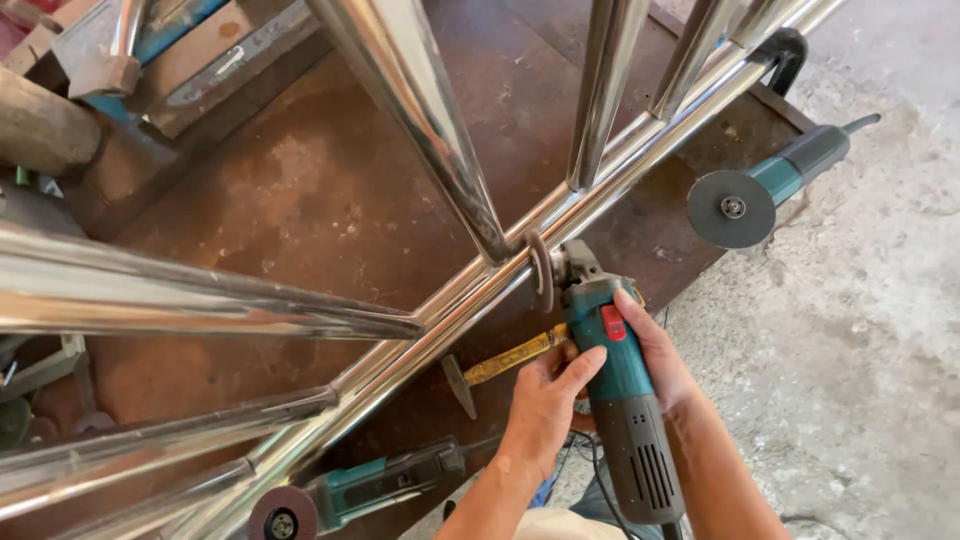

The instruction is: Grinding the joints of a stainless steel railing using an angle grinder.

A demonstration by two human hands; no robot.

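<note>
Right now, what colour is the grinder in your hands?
The grinder is teal-green with a dark grey rear and a red switch; head view.

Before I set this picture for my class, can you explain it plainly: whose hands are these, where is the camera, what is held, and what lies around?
The camera sits on the person's head, looking down. The left hand and right hand together grip a teal angle grinder, its disc against a shiny steel tube frame. The frame lies on a rusty metal table. Two more grinders rest there, one at the far edge and one at the near edge. A yellow-handled chipping hammer lies under the tube.
</note>
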